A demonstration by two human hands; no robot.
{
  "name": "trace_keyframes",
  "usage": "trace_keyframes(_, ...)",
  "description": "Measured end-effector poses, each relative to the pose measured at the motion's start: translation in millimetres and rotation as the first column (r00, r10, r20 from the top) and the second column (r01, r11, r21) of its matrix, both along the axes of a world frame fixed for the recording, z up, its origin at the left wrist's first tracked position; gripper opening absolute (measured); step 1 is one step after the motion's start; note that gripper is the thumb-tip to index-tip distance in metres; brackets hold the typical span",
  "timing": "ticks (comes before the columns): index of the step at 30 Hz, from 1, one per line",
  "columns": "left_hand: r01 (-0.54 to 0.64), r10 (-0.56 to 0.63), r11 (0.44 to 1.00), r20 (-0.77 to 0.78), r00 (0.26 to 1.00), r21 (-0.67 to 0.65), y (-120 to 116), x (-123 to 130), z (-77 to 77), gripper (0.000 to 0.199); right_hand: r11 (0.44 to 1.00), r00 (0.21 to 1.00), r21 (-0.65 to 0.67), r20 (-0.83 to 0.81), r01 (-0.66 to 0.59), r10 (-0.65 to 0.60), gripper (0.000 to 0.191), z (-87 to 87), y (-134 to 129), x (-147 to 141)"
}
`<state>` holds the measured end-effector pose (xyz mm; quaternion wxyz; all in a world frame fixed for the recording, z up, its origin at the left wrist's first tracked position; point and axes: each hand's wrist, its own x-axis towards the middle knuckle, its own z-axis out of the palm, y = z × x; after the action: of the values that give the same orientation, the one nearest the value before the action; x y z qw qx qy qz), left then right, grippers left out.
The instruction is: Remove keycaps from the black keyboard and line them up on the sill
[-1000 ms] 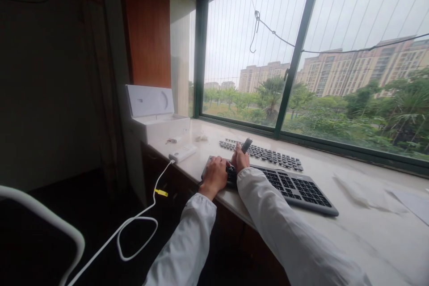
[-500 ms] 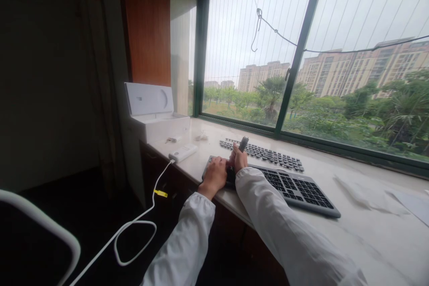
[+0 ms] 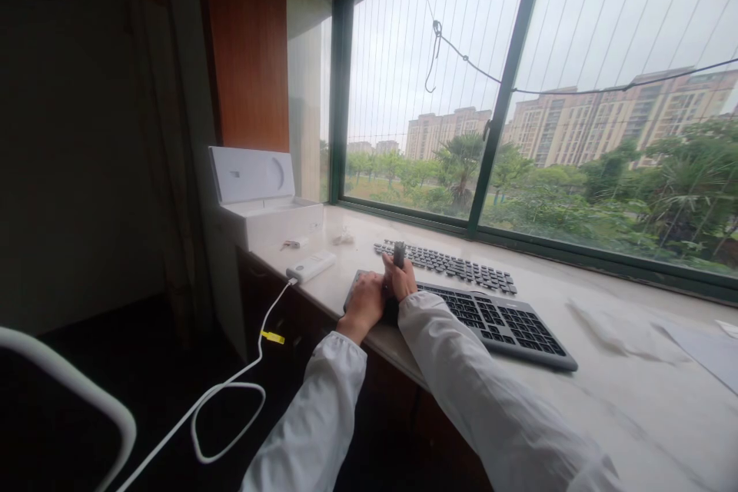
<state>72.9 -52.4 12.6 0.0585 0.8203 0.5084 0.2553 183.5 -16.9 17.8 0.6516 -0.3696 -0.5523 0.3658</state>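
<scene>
My right hand (image 3: pixel 402 279) is wrapped round a small black tool (image 3: pixel 399 252) whose end sticks up above the fist. Close against it, my left hand (image 3: pixel 366 300) rests over the left end of a black keyboard frame (image 3: pixel 539 337), fingers bent; whatever they press or grip is hidden. The frame lies along the table's front edge, with dark key positions showing to the right of my hands. Behind it, loose black keycaps (image 3: pixel 461 265) are laid out in rows. The tool's lower end is hidden by my hands.
An open white box (image 3: pixel 270 224) stands at the back left. Before it lie a white power bank (image 3: pixel 311 267) with a white cable (image 3: pixel 260 350) hanging off the edge, and small items. Clear plastic wrap (image 3: pixel 619 330) and paper (image 3: pixel 700 354) are on the right.
The black tool has gone from leaning right to nearly upright, and my right hand has turned with it and moved slightly left. The whole view has shifted a little.
</scene>
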Motion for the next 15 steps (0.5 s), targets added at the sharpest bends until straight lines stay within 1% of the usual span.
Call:
trace_keyframes(2, 0.004, -0.004, 0.999, 0.002, 1.0, 0.04, -0.7, -0.1, 0.1, 0.027, 1.0, 1.0, 0.01, 0.0, -0.001, 0.001, 0.049, 0.9, -1.4, -0.4)
trace_keyframes(5, 0.009, -0.01, 0.996, 0.002, 1.0, 0.09, -0.1, -0.3, -1.2, 0.026, 1.0, 0.999, -0.008, -0.038, -0.012, 0.012, 0.05, 3.5, -4.4, -2.1)
trace_keyframes(9, -0.002, 0.003, 0.995, -0.011, 1.0, 0.101, 0.1, 0.1, -2.2, 0.026, 1.0, 0.999, -0.011, -0.047, -0.014, 0.013, 0.05, 5.1, -6.1, -2.9)
trace_keyframes(15, -0.015, 0.016, 0.995, -0.014, 1.0, 0.104, -1.7, 1.5, -1.8, 0.027, 1.0, 0.999, 0.008, -0.049, -0.01, 0.011, 0.049, 0.9, -3.4, -1.3)
